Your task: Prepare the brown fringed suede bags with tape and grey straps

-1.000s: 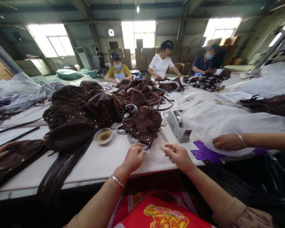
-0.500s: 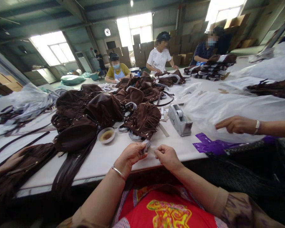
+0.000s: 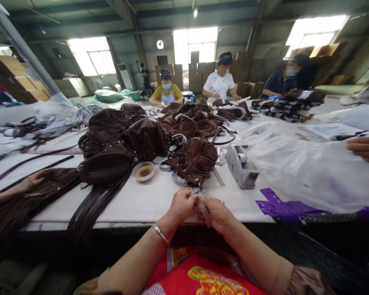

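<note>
At the near table edge, the left hand (image 3: 182, 206) and right hand (image 3: 217, 213) meet, fingers pinched on a flat tan strip (image 3: 204, 212) slanting between them. Just beyond lies a soft brown suede fringed bag (image 3: 194, 159), beside a boxy grey tape dispenser (image 3: 240, 167) and a round shallow dish (image 3: 144, 171).

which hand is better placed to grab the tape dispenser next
Right. The right hand sits nearer the grey tape dispenser; the left hand pinches the small wrapped strap end of the brown fringed suede bag.
</note>
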`<state>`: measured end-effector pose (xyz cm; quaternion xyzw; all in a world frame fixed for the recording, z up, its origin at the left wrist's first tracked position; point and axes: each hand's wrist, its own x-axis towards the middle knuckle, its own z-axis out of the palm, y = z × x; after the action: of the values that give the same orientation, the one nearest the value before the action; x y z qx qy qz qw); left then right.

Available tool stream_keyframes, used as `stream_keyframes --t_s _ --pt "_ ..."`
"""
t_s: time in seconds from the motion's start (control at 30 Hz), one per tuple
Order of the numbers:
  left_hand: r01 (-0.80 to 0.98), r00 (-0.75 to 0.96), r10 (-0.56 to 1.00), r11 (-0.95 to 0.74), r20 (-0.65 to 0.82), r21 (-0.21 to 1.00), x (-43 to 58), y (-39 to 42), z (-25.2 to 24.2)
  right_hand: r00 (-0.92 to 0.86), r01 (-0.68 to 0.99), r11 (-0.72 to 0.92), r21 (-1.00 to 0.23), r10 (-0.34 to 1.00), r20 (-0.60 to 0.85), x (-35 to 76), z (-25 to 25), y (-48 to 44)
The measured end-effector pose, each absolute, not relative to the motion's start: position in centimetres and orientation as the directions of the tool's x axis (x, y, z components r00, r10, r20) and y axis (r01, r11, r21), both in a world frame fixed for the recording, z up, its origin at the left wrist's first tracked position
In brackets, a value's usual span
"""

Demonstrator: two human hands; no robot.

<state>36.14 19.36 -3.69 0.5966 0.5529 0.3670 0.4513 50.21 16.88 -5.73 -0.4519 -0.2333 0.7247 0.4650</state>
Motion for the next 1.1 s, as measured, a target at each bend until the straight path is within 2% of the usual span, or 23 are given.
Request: stream_keyframes --t_s 0.1,0.2,0.33,0.43,0.53,0.6,0.67,0.8,0.93,1.1 --pt "0.443 0.092 0.992 -0.117 0.085 0.889 36.1 19.0 -3.6 -0.149 -0.58 -0.462 -0.67 0.869 -0.471 49.3 -5.6 17.2" --pt "0.441 0.068 0.991 -0.136 0.118 0.887 36.0 18.5 -3.7 -0.127 -0.621 -0.46 -0.635 0.858 -0.498 48.1 -5.5 17.9" --pt "0.405 0.006 0.998 -0.067 0.07 0.912 35.7 18.3 -4.3 -0.071 -0.638 -0.433 -0.637 0.856 -0.511 47.1 -5.7 18.7" --pt "0.315 -0.034 0.999 0.044 -0.035 0.948 35.4 18.5 -4.7 -0.05 -0.625 -0.429 -0.652 0.856 -0.515 46.7 -5.8 19.0" --pt "0.227 -0.007 0.996 0.089 -0.09 0.97 35.1 18.7 -4.9 -0.028 -0.597 -0.384 -0.705 0.887 -0.46 46.7 -5.6 18.9" --pt "0.207 0.035 0.997 0.061 -0.069 0.976 34.7 18.9 -4.8 -0.032 -0.524 -0.352 -0.776 0.918 -0.395 47.2 -5.1 18.6" --pt "0.172 0.069 0.995 0.055 -0.068 0.984 34.3 19.2 -4.6 -0.092 -0.373 -0.366 -0.852 0.929 -0.359 48.1 -4.6 18.1" --pt "0.043 0.157 0.974 0.161 -0.165 0.986 33.4 19.7 -4.3 -0.191 -0.05 -0.352 -0.935 0.922 -0.337 50.4 -4.1 17.0" --pt "0.056 0.194 0.961 0.191 -0.198 0.98 32.9 20.0 -4.4 -0.079 0.02 -0.283 -0.959 0.956 -0.284 51.2 -4.4 17.0" --pt "0.053 0.207 0.953 0.214 -0.221 0.975 32.7 20.0 -4.4 -0.057 0.105 -0.183 -0.977 0.98 -0.19 50.9 -5.2 18.2"
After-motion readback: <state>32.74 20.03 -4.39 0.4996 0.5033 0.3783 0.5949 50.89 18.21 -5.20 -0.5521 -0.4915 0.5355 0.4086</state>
